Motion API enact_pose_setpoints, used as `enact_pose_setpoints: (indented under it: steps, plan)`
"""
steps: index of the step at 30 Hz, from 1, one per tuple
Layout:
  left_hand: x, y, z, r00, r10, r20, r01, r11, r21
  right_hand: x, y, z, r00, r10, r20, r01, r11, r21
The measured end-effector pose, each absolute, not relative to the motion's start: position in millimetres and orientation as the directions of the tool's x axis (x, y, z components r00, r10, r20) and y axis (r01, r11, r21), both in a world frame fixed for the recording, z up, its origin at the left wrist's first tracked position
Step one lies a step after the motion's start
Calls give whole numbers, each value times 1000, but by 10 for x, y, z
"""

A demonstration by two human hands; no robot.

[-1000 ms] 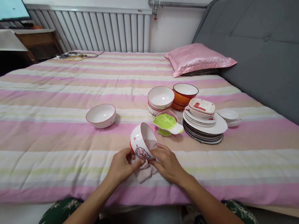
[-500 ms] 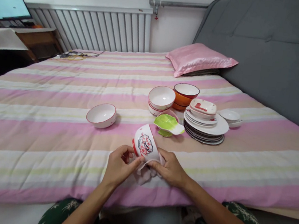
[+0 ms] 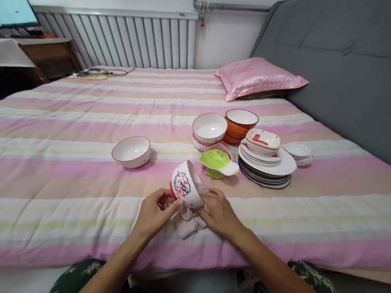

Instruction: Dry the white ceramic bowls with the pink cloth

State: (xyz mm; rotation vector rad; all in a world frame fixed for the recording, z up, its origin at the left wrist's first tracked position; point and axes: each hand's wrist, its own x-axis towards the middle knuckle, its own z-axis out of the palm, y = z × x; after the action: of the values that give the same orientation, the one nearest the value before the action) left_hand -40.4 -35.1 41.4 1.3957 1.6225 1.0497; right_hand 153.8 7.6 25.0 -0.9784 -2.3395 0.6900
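A white bowl (image 3: 186, 184) with a red foot and a black-and-red drawing is tilted on its side above the bed's front part. My left hand (image 3: 158, 211) grips it by the foot and lower side, thumb on the outside. At the rim, my right hand (image 3: 221, 212) is closed on a pale pink cloth (image 3: 188, 223), with its fingers partly inside the bowl. Part of the cloth hangs below the bowl. Just beyond are a green leaf-shaped dish (image 3: 217, 160) and a stack of white red-rimmed bowls (image 3: 209, 128). A single white bowl (image 3: 131, 151) sits to the left.
Orange bowls (image 3: 237, 128) stand behind the white stack. To the right are stacked plates (image 3: 267, 163) topped by rectangular dishes (image 3: 263, 140), and small white saucers (image 3: 298, 151). A pink pillow (image 3: 260, 78) lies near the grey headboard (image 3: 344, 79); cables (image 3: 100, 74) lie far left.
The bowl has turned so that more of its inside shows, and moved slightly left. My right hand's fingers have shifted into its opening with the cloth.
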Motion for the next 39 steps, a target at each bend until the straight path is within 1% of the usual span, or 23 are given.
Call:
enact_pose_setpoints:
  steps: [3, 6, 8, 11, 13, 15, 17, 20, 22, 24, 28, 32, 36, 38, 39]
  plan:
    - [-421, -344, 401, -126, 992, -26, 384, 73, 920, 1544, 82, 254, -604, 760, 238, 551, 615, -564]
    - [-424, -338, 409, -88, 995, -39, 423, 73, 903, 1548, 82, 256, -607, 759, 237, 549, 616, -565]
    - [-416, -338, 425, -66, 997, -39, 484, 66, 873, 1547, 85, 248, -603, 759, 245, 537, 613, -579]
    - [-401, -342, 443, -75, 997, -19, 560, 58, 826, 1538, 87, 236, -586, 761, 278, 507, 612, -608]
    - [-395, -348, 442, -88, 996, -10, 556, 57, 829, 1531, 79, 245, -573, 756, 317, 460, 616, -640]
    - [-390, -358, 440, -92, 996, -10, 514, 56, 856, 1531, 60, 278, -545, 759, 357, 394, 607, -690]
    - [-383, -373, 450, -94, 996, 3, 466, 41, 884, 1544, 32, 329, -511, 782, 357, 327, 561, -761]
    - [-365, -401, 492, -98, 993, 60, 435, -11, 900, 1575, -13, 411, -484, 840, 247, 256, 406, -878]
    - [-353, -416, 520, -99, 991, 95, 428, -44, 903, 1589, -34, 448, -475, 863, 173, 204, 299, -932]
    - [-346, -424, 531, -98, 990, 98, 408, -50, 911, 1589, -42, 464, -467, 873, 139, 149, 233, -961]
    - [-347, -417, 504, -113, 993, 30, 358, 12, 934, 1562, -30, 450, -468, 877, 107, 108, 177, -978]
    - [-362, -401, 470, -129, 991, -20, 315, 60, 947, 1550, -17, 424, -488, 868, 88, 143, 179, -973]
    - [-373, -381, 452, -138, 990, -30, 282, 68, 957, 1570, 14, 386, -537, 840, 77, 173, 199, -965]
    - [-374, -371, 448, -150, 988, -32, 279, 74, 957, 1582, 49, 350, -563, 821, 97, 211, 255, -944]
    - [-374, -367, 448, -153, 988, -34, 279, 77, 957, 1586, 71, 328, -572, 811, 122, 244, 310, -919]
